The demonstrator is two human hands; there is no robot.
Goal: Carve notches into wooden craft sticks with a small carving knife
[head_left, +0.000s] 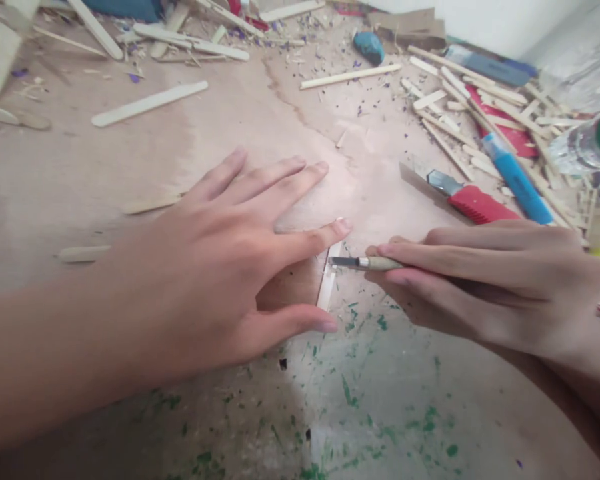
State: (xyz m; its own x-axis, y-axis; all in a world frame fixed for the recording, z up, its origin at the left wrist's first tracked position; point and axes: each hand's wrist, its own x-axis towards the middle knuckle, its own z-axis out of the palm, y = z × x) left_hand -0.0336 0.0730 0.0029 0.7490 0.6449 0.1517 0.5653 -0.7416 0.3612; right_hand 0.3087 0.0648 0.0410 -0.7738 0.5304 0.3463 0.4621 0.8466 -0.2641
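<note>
My left hand lies flat with fingers spread on the work surface. Its index finger and thumb press down on a thin wooden stick that lies almost upright in the view. My right hand is closed round a small craft knife with a pale wooden handle. The dark blade points left and its tip touches the stick near the upper end, just below my left index fingertip.
A red utility knife and a blue one lie right of centre. Heaps of wooden sticks and shavings fill the back and right. A plastic bottle with a green cap lies at far right. Loose flat sticks lie at back left.
</note>
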